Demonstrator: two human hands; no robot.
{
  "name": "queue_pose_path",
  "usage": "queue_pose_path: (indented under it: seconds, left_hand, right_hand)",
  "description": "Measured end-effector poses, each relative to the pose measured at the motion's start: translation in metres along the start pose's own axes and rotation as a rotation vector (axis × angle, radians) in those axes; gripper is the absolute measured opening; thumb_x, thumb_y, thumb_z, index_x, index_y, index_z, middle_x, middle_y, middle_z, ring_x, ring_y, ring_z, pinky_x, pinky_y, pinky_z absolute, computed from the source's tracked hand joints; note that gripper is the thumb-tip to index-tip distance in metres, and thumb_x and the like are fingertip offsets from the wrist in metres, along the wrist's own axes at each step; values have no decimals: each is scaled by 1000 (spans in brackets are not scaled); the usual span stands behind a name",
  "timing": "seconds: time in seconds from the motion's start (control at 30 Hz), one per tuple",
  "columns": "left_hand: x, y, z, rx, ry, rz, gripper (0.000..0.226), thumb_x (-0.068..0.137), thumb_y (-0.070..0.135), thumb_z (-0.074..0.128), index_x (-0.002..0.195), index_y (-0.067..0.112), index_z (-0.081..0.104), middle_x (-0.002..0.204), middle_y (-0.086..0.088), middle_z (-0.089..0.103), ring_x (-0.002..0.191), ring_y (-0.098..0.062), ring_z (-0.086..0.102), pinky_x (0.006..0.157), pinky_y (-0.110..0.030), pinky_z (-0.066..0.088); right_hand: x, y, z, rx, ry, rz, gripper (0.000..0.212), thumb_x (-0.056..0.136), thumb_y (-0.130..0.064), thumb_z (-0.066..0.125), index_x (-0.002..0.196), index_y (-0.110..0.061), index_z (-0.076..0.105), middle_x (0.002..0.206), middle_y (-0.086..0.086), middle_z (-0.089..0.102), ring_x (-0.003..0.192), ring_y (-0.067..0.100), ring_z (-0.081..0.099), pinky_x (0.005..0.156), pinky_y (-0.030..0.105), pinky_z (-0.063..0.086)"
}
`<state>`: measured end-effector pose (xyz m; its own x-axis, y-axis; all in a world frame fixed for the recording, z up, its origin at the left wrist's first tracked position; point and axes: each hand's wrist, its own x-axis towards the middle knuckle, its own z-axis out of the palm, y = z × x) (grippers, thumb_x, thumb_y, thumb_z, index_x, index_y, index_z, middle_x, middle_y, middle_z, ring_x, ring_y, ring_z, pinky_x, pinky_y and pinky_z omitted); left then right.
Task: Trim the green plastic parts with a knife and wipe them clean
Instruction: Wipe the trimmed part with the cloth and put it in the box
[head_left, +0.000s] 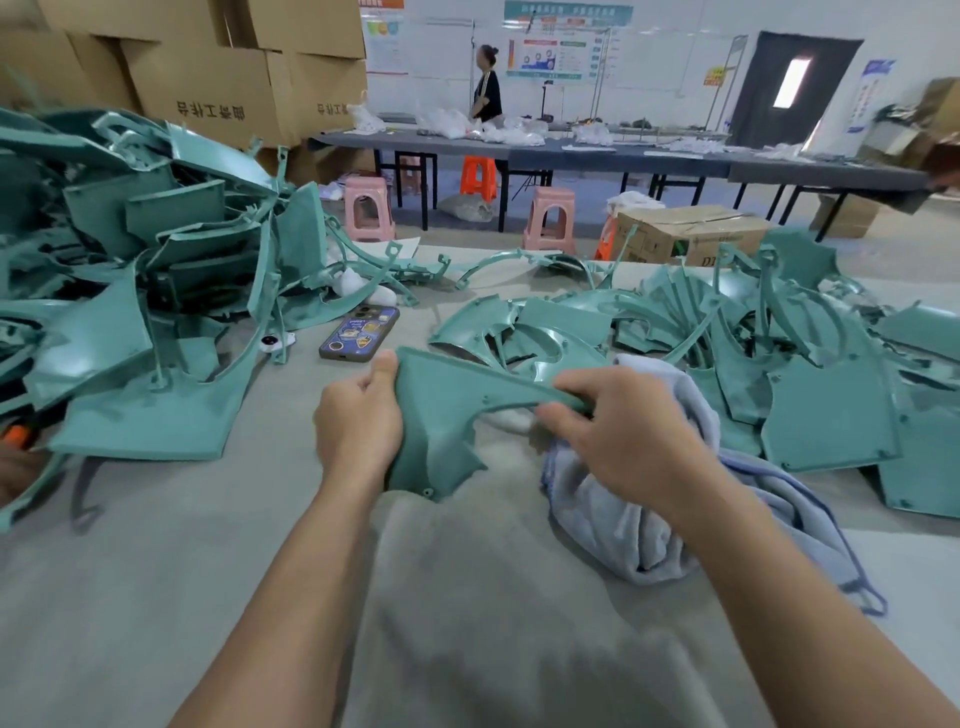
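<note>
A green plastic part (441, 415) with a curved arm is held up over the grey table cloth (467, 597) in the middle. My left hand (358, 421) grips its left corner, thumb on top. My right hand (618, 421) pinches the thin right arm of the same part, with a light blue cloth (623, 519) bunched under the palm. No knife shows in either hand. An orange-handled tool (18, 434) lies at the far left edge, partly hidden.
A tall heap of green parts (130, 270) fills the left side, a flatter spread of green parts (779, 364) the right. A phone (358, 332) lies beyond my left hand. Past the table stand pink stools (369, 208), cardboard boxes (691, 234) and a person (485, 85).
</note>
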<state>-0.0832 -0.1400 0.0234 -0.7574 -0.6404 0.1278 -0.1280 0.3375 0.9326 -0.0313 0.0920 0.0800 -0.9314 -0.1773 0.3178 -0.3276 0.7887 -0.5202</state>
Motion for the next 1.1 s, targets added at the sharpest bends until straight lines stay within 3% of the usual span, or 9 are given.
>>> queue_pose_path:
  seconds: [0.07, 0.2, 0.3, 0.47, 0.63, 0.77, 0.87, 1.0, 1.1]
  left_hand:
    - [2, 9, -13, -230, -67, -93, 55, 91, 53, 58, 54, 13, 61, 60, 0, 61, 58, -23, 54, 59, -32, 41]
    - [-11, 21, -40, -544, -836, -140, 14, 91, 8, 67, 100, 13, 77, 107, -12, 77, 91, -26, 74, 69, -32, 61]
    - [-16, 27, -63, -650, -1205, -132, 49, 78, -5, 64, 124, 10, 70, 124, -19, 69, 99, -29, 74, 75, -35, 63]
    - [-43, 48, -69, -928, -1293, -273, 46, 82, 1, 46, 117, 6, 75, 120, -17, 72, 101, -28, 74, 90, -42, 58]
    - [-96, 81, -35, -1043, -1380, -438, 59, 82, 2, 46, 138, 12, 61, 136, -13, 65, 116, -30, 66, 97, -45, 55]
    - [-176, 106, 13, -505, -1246, -42, 35, 93, 2, 59, 123, 14, 72, 104, -6, 78, 88, -22, 75, 72, -34, 63]
    - [-253, 118, 47, -310, -1225, 228, 22, 88, 13, 75, 110, 14, 78, 91, 3, 79, 81, -10, 75, 72, -26, 60]
    - [-373, 113, 74, -245, -1437, 297, 11, 87, 12, 73, 93, 16, 82, 82, 9, 78, 70, -6, 69, 63, -17, 52]
    - [-466, 94, 82, -259, -1791, -51, 22, 90, -1, 57, 101, 2, 76, 100, -17, 74, 86, -26, 66, 75, -31, 52]
  right_hand:
    - [0, 1, -19, -7, 51, 16, 35, 94, -29, 62, 64, -23, 46, 53, -3, 47, 50, 13, 38, 52, 31, 34]
    - [-12, 8, -51, 26, 109, 62, 28, 94, -20, 65, 73, -4, 56, 65, 14, 52, 57, 19, 39, 55, 32, 33]
    - [-32, 12, -69, 121, 53, 96, 35, 95, -19, 66, 68, -1, 52, 59, 11, 45, 54, 12, 36, 55, 29, 29]
    - [-85, 17, -74, 283, 78, 204, 33, 95, -18, 65, 65, -7, 64, 58, 6, 58, 48, 6, 40, 53, 21, 32]
    - [-162, 37, -97, 391, 290, 357, 30, 93, -16, 66, 67, -2, 66, 73, 29, 64, 55, 19, 43, 57, 32, 35]
    - [-248, 60, -136, 363, 542, 492, 21, 92, -13, 67, 74, -15, 76, 64, 7, 65, 55, 14, 43, 49, 19, 34]
    - [-332, 71, -159, 274, 684, 613, 16, 90, -17, 69, 79, -17, 79, 55, -6, 60, 49, 6, 44, 47, 14, 32]
    - [-464, 71, -162, 206, 825, 806, 20, 94, -18, 69, 76, -21, 77, 57, 2, 60, 52, 9, 47, 50, 22, 34]
    - [-556, 65, -140, 241, 1000, 1018, 25, 95, -13, 70, 72, -20, 76, 53, -6, 59, 47, 5, 44, 45, 16, 34]
